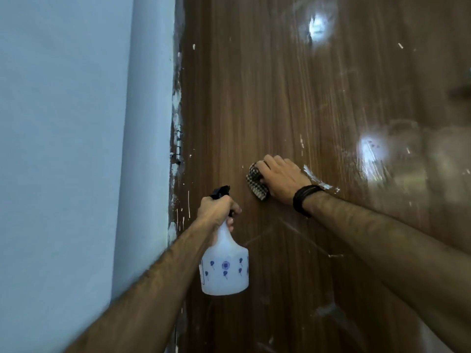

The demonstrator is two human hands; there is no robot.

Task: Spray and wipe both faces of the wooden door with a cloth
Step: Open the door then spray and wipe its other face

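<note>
Left hand (216, 212): Its fingers are curled tight round the neck of the spray bottle (225, 266). One finger sits at the front, by the black trigger. The hand holds the bottle up in the air, just in front of the door. You cannot tell if the bottle touches the wood.

Spray bottle: It is white and a bit see-through, with small blue flowers on it. Its black top (220, 192) points up and away, toward the door. It hangs below the left hand, near the left edge of the door.

Right hand (281, 180): It lies on the cloth (257, 183) and presses it flat on the door. The fingers are bent over the cloth and hold it. A dark band (304, 200) goes round the wrist.

Cloth: It is small, with dark and light checks. Only the part at the left of the right hand shows. It touches the door, a bit up and right of the spray bottle.

Wooden door (267, 93): It is brown and shiny and fills the middle and right. It has white paint marks and streaks. Two bright spots of light shine on it, one far up and one at the right.

Wall (63, 123): It is pale blue, at the left, beside the door.

Hinge (178, 146): It sits on the left edge of the door, with white paint around it.
</note>
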